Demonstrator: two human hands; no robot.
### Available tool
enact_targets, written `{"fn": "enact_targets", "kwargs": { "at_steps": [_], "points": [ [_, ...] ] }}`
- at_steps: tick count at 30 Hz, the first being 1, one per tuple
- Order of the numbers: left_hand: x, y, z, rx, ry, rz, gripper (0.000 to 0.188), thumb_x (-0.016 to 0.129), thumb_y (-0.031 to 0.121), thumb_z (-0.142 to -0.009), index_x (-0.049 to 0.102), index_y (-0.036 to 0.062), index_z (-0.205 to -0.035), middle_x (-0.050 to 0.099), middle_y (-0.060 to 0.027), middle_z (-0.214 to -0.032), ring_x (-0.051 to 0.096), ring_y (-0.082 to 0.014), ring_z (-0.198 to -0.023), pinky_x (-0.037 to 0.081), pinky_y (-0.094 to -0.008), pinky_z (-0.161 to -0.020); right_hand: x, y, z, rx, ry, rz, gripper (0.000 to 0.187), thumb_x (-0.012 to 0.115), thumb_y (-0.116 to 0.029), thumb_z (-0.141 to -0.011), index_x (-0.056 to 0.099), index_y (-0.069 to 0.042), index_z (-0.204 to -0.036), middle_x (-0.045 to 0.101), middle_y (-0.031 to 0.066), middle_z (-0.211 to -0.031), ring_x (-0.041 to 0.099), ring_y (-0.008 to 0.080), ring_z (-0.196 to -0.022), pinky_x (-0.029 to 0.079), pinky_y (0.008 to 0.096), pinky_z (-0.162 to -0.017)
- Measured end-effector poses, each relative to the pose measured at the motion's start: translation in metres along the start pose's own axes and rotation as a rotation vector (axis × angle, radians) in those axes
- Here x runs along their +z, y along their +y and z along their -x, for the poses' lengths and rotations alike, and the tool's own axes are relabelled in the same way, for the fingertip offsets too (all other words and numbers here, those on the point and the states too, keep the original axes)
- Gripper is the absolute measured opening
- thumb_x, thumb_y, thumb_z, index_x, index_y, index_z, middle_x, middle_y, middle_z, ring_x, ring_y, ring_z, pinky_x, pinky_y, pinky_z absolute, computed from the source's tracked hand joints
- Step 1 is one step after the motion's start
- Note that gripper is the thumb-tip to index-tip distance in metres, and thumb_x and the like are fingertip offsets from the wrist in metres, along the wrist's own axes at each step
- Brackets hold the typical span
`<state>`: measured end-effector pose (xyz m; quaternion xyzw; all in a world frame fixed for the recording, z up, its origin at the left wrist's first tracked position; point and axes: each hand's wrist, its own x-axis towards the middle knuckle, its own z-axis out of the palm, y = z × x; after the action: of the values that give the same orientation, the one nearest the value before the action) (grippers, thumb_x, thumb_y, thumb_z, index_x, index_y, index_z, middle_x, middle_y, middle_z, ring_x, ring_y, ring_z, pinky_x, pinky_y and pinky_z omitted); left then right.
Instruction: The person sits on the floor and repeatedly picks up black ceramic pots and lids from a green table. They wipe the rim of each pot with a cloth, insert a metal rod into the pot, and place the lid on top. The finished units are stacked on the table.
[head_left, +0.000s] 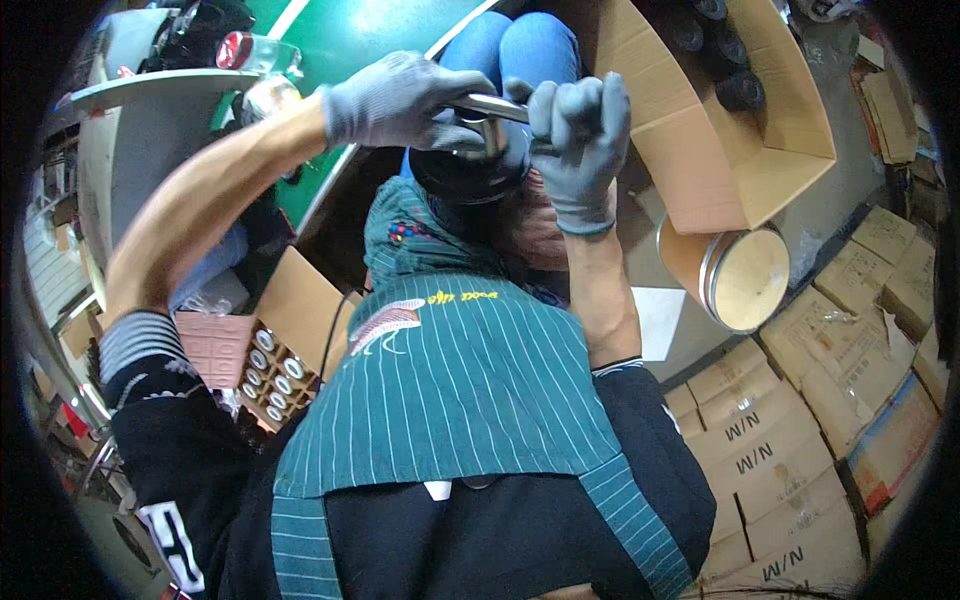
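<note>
Bar (497,106): between left hand (400,100) and right hand (580,145), above round piece (465,175).
Knees (510,45): beyond the hands; apron (450,380) on the near side.
Open carton (690,165): right of right hand, cylinders (740,90) in it.
Drum (748,280): by open carton's near end.
Closed cartons (770,450): right of apron.
Divided carton (305,295): left of apron, jars (285,368) in cells.
Ledge (165,87): far left, beyond divided carton.

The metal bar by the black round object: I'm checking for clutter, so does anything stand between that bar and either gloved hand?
Nothing visible does: the left hand is at the left end of the metal bar, and the right hand at its right end. The black round object appears below it.
</note>
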<state>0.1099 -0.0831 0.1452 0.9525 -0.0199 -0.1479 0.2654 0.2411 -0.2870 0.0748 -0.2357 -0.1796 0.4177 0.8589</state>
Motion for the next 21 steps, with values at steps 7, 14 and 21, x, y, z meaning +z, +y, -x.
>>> {"fn": "enact_targets", "kwargs": {
  "at_steps": [7,14,21],
  "points": [
    [0.025,-0.103,0.083,-0.407,0.763,0.310,0.033,0.070,0.025,-0.109,0.070,0.0049,-0.135,0.077,-0.0047,-0.114,0.072,-0.0133,-0.094,0.057,-0.0280,-0.083,-0.010,-0.009,-0.004,0.087,-0.025,0.441,0.078,0.050,-0.053,-0.114,0.036,0.003,-0.166,0.056,0.0227,-0.157,0.054,0.0310,-0.147,0.035,0.0451,-0.128],
    [0.096,-0.157,0.096,-0.902,0.722,0.208,0.052,0.066,0.054,-0.103,0.067,0.0132,-0.135,0.077,-0.0241,-0.106,0.074,-0.0466,-0.100,0.057,-0.0521,-0.086,-0.006,-0.027,0.041,0.347,-0.104,0.933,0.111,0.089,-0.043,-0.087,0.029,0.002,-0.169,0.041,0.0262,-0.168,0.041,0.0363,-0.158,0.031,0.0456,-0.131],
    [0.112,-0.165,0.093,-0.900,0.713,-0.188,0.057,0.070,0.046,-0.102,0.063,0.0094,-0.145,0.071,-0.0229,-0.133,0.069,-0.0425,-0.121,0.055,-0.0495,-0.101,0.021,0.007,0.039,0.178,-0.322,1.595,0.130,0.100,-0.045,-0.067,0.032,-0.002,-0.168,0.038,0.0261,-0.170,0.041,0.0405,-0.157,0.035,0.0486,-0.128]
  ]
}}
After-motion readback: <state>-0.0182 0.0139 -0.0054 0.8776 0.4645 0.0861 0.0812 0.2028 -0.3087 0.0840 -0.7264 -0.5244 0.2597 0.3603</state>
